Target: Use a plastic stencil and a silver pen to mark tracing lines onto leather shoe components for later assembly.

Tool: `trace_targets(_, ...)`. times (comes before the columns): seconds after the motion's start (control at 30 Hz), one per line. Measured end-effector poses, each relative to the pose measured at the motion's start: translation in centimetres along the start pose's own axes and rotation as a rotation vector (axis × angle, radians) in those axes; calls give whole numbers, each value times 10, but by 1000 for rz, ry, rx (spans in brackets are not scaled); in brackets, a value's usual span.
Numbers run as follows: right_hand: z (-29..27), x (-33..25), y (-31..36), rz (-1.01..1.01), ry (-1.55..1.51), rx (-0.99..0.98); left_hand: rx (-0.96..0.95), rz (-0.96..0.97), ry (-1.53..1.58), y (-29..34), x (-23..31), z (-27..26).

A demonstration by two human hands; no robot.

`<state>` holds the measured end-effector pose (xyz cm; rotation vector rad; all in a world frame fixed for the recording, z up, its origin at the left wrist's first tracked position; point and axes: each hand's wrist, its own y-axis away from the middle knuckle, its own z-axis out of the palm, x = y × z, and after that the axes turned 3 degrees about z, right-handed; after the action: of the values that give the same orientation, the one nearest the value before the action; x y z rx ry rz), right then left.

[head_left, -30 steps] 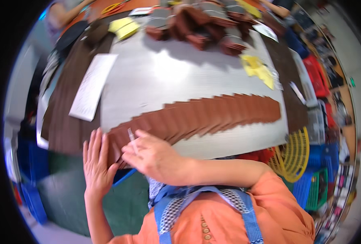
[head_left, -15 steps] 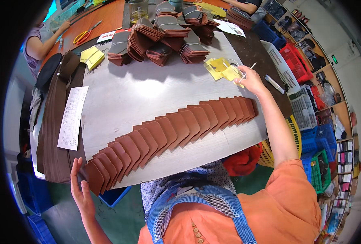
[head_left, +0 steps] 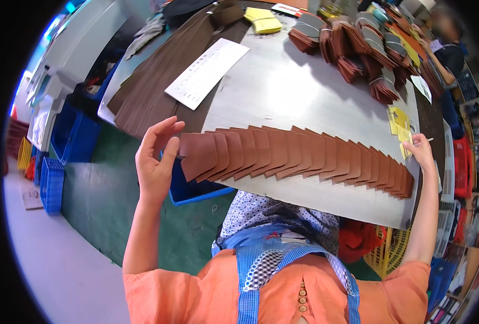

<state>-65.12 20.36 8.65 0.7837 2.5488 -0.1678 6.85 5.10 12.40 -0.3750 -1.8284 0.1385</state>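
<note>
A long fanned row of overlapping brown leather pieces (head_left: 282, 154) with rounded corners runs along the near side of the pale board (head_left: 261, 102). At the row's left end my left hand (head_left: 158, 156) is raised beside the last piece, thumb and fingers apart. I cannot tell whether its thumb touches the leather. Off the row's right end my right hand (head_left: 422, 154) has its fingers closed round a thin white pen-like stick (head_left: 430, 140), mostly hidden by the hand. That hand is against several yellow paper pieces (head_left: 399, 123).
Banded bundles of leather pieces (head_left: 358, 46) are heaped at the far right. Brown strips (head_left: 158, 81) and a white printed sheet (head_left: 207, 73) lie at the left, near a yellow pad (head_left: 262, 20). A blue bin (head_left: 196, 191) stands below the board. Another person (head_left: 447, 54) sits far right.
The view has swung left, so the board and row appear shifted and turned. My left hand stays by the row's left end; my right hand stays by the yellow papers with the stick.
</note>
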Motion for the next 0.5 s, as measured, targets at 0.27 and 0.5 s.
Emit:
trace_targets(0.27, -41, -8, -9, -58, -136, 894, 8, 30, 174, -8, 15, 2)
trace_targets(0.5, 91, -352, 125, -146, -994, -111, -149, 1055, -577, -25, 68, 71)
